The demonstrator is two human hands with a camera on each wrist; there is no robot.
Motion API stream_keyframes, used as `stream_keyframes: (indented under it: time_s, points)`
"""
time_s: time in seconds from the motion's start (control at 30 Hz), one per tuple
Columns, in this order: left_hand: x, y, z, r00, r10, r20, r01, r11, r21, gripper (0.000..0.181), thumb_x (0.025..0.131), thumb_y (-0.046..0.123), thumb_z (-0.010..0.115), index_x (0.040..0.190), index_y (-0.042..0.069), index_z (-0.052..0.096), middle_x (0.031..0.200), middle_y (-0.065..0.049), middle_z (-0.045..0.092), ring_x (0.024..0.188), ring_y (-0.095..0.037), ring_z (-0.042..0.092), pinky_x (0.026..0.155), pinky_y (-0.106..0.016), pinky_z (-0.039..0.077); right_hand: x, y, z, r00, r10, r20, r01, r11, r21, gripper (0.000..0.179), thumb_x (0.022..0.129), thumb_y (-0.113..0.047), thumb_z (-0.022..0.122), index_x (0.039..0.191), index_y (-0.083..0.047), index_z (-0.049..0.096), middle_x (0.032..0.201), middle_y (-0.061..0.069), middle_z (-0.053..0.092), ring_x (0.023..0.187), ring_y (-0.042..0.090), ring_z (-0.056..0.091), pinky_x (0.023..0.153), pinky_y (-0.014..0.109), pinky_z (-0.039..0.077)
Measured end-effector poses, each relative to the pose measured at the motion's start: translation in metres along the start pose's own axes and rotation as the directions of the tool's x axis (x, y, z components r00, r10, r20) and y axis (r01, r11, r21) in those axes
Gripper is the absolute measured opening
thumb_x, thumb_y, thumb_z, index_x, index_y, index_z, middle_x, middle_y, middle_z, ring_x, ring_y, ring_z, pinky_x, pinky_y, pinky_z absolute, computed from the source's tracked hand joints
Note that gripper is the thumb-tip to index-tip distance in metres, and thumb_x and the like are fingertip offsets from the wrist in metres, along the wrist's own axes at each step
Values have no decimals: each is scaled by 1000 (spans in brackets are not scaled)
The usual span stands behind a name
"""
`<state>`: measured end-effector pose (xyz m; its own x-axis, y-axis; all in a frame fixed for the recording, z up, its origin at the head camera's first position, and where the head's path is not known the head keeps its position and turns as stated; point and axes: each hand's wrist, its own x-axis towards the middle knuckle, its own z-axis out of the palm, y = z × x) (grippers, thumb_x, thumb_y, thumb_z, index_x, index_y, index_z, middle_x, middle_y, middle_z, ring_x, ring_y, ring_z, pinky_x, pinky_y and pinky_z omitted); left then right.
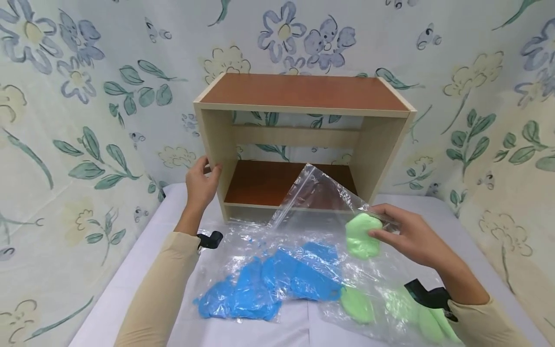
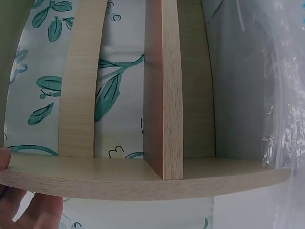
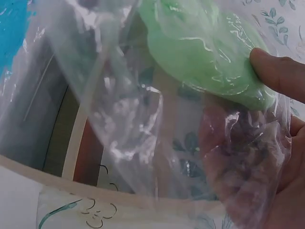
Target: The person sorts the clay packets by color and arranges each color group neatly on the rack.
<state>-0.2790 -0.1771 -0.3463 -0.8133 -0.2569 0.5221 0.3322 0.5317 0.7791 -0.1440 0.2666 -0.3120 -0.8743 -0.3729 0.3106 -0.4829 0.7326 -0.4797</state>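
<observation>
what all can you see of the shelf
A wood-look shelf stands upright on the white cloth. Its top and lower board are reddish brown; the side panels, front edges and back rail are pale. The back is largely open, showing the floral backdrop. The left hand's grip is on the left side panel, thumb inside, fingers outside. A clear bag rises before the lower board; whether they touch is unclear.

Fingers (image 2: 47, 211), partly cropped, seemingly grip the wooden shelf (image 2: 172, 109).
</observation>
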Motion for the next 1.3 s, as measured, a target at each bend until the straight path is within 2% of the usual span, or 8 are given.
stream_keyframes:
  time_s: [0.17,0.43,0.63,0.87,1.0,1.13,1.2,1.3]
  points:
    - [-1,-1,3,1000,-11,-4,11,1000,-17,32,97,21,60,126,7,62,134,-14,65,114,-35,67,92,-49,58,17,-14,8,999,-17,29,16,999,32,32,88,-18,74,119,-13,65,104,-1,70,92,-1,63,82,33,61]
    - [-2,-2,0,1000,-15,0,15,1000,-13,34,96,21,60,128,8,61,135,-14,64,116,-35,67,92,-50,58,45,-33,13,998,-34,54,28,995,99,34,89,-16,73,121,-10,62,108,4,69,106,27,68,90,49,59]
    - [0,-3,2,1000,-28,8,28,999,-19,36,96,21,60,129,8,60,137,-15,62,119,-36,65,93,-50,58,71,-46,12,998,-35,58,26,989,146,36,89,-18,73,122,-8,63,113,9,69,113,31,66,96,53,56]
    - [0,-3,3,998,-58,-2,58,996,-65,36,93,16,62,126,4,58,138,-16,61,119,-37,65,98,-48,56,95,-64,10,995,-83,64,72,986,147,40,88,-16,74,125,-7,62,115,9,68,109,26,67,94,50,57]
    - [-4,-1,4,999,14,-33,-16,999,-48,37,89,17,64,122,0,58,126,-23,66,111,-41,67,98,-51,54,106,-77,8,995,-74,62,62,981,183,37,91,-15,71,125,-6,61,111,9,68,99,22,67,89,41,60]
    - [-8,-4,6,994,92,-60,-95,994,-53,48,87,13,64,129,-8,53,123,-32,63,114,-47,61,103,-56,49,122,-93,3,995,-56,87,34,971,237,34,93,-17,67,126,-9,60,112,8,67,96,20,65,82,29,57]
    - [-7,-8,8,994,86,-60,-90,994,-68,51,88,12,64,134,-7,51,127,-31,61,118,-47,60,104,-55,49,130,-103,0,994,-54,91,27,959,281,34,94,-16,65,127,-10,59,114,8,67,97,20,65,81,26,55]
    - [-4,-12,10,996,59,-64,-60,998,-20,47,91,15,61,135,-2,52,129,-28,62,117,-45,63,101,-54,52,143,-120,-6,996,-51,68,25,937,348,35,94,-15,65,129,-10,59,114,9,67,95,19,65,79,25,55]
